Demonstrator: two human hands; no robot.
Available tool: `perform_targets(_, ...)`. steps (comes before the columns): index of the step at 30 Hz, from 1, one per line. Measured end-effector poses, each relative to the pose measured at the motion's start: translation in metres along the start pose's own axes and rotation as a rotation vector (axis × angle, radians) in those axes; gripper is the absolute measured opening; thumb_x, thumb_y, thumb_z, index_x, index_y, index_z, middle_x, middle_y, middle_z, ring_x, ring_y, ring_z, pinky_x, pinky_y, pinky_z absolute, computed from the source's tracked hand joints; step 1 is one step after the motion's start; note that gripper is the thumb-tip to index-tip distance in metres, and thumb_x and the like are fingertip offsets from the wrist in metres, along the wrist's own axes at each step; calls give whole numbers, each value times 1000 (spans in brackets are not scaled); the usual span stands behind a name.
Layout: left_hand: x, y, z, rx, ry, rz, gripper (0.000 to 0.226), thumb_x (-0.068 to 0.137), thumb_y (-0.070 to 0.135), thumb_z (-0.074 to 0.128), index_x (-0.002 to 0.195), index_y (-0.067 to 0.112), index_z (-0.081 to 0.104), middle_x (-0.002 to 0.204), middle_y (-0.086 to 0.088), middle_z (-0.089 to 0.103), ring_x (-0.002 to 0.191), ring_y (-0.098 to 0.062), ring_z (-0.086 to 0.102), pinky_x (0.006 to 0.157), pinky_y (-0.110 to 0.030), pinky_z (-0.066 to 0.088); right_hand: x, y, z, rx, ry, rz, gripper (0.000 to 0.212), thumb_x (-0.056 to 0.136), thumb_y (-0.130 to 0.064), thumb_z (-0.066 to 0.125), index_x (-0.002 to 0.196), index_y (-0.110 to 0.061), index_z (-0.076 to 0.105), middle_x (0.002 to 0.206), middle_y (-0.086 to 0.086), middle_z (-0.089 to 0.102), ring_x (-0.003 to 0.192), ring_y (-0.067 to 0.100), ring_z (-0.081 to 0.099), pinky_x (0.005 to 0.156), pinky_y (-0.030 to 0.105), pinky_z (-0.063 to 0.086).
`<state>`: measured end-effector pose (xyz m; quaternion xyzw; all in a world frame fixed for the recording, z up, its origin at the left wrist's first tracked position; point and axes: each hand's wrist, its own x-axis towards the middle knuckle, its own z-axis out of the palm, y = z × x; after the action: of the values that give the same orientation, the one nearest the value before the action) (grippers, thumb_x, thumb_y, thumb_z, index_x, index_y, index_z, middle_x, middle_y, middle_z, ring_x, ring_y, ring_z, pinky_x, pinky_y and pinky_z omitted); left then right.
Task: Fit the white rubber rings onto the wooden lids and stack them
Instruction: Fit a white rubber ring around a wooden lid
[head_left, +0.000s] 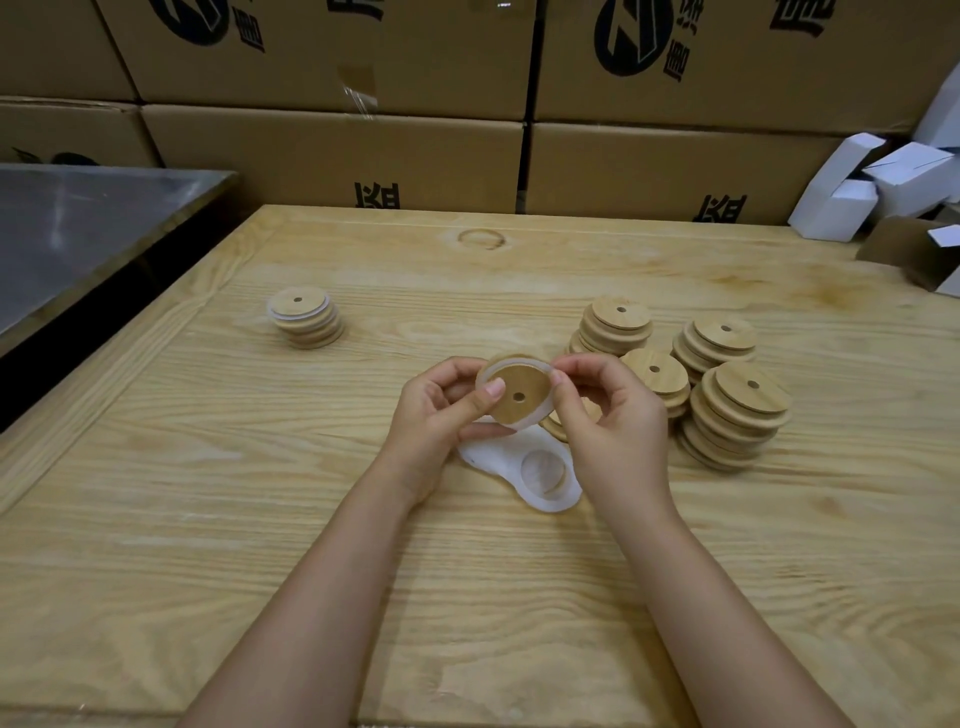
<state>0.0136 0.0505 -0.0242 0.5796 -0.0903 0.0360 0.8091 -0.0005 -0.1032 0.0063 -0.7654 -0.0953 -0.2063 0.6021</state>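
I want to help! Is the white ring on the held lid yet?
On, where visible: white ring wraps the lid's rim; fingers hide part.

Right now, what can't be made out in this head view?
- Head view: whether the white rubber ring is fully seated on the round wooden lid; left hand and right hand cover its rim.
- Head view: count in the pile of loose white rings; right hand overlaps it.

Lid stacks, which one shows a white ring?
The lone left stack: white shows near its top. The right stacks look bare wood.
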Motion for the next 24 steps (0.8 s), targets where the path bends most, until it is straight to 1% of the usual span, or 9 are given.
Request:
perform_targets(2, 0, 0, 1, 36, -1, 15, 20, 79, 17, 71, 96, 9, 65, 85, -6, 72, 82, -21, 69, 65, -34, 58, -1, 0, 1, -55, -22, -53, 10, 86, -9, 64, 85, -19, 65, 81, -10, 66, 80, 5, 62, 77, 22, 49)
perform_targets(4, 0, -2, 1, 32, 5, 13, 22, 77, 18, 67, 96, 10, 65, 84, -5, 73, 81, -20, 70, 66, -33, 57, -2, 2, 2, -82, -16, -78, 8, 85, -9, 66, 87, -17, 65, 82, -8, 66, 81, 5, 61, 77, 18, 46)
perform_targets(7, 1, -4, 0, -5, 13, 6, 23, 75, 17, 68, 97, 11, 64, 86, -6, 73, 83, -19, 70, 69, -31, 56, -3, 3, 4, -114, 1, -96, 8, 82, -10, 69, 86, -15, 64, 81, -8, 65, 80, 3, 59, 74, 13, 43)
perform_targets(10, 3, -6, -2, -33, 23, 10, 27, 73, 20, 73, 96, 11, 64, 90, -8, 72, 88, -20, 69, 73, -33, 56, -5, 3, 6, -182, 24, -145, 8, 81, -7, 69, 84, -13, 65, 78, -8, 65, 80, 4, 59, 73, 13, 43)
perform_targets(12, 4, -7, -3, -38, 41, 11, 25, 74, 17, 71, 97, 11, 63, 91, -8, 72, 90, -21, 68, 76, -36, 56, -5, 4, 7, -208, 33, -156, 8, 80, -6, 70, 85, -12, 67, 79, -7, 66, 82, 5, 59, 74, 13, 43)
perform_targets(15, 4, -8, -3, -52, 40, 16, 21, 78, 12, 69, 98, 10, 62, 90, -6, 71, 90, -19, 68, 79, -37, 56, -5, 5, 6, -180, 31, -114, 7, 82, -6, 68, 86, -11, 68, 80, -7, 68, 82, 3, 61, 76, 13, 45)
perform_targets(18, 3, -7, -1, -77, 44, 15, 24, 76, 12, 63, 99, 9, 61, 91, -6, 70, 91, -19, 67, 79, -37, 56, -4, 4, 5, -95, 29, -28, 10, 83, -8, 67, 84, -17, 68, 78, -14, 68, 79, -2, 62, 74, 11, 46)
perform_targets(21, 3, -4, -1, -110, 48, 9, 25, 76, 12, 62, 101, 8, 59, 97, -12, 67, 98, -24, 64, 81, -40, 56, -4, 1, 5, -7, 26, 38, 15, 83, -7, 67, 80, -22, 68, 75, -15, 69, 77, -3, 64, 72, 9, 46)
perform_targets(24, 3, -3, 0, -166, 61, -23, 26, 75, 11, 61, 101, 9, 59, 98, -12, 65, 101, -28, 61, 83, -45, 56, -2, -1, 3, 53, 0, 78, 19, 82, -7, 68, 76, -25, 67, 79, -17, 70, 77, -2, 65, 72, 11, 49)
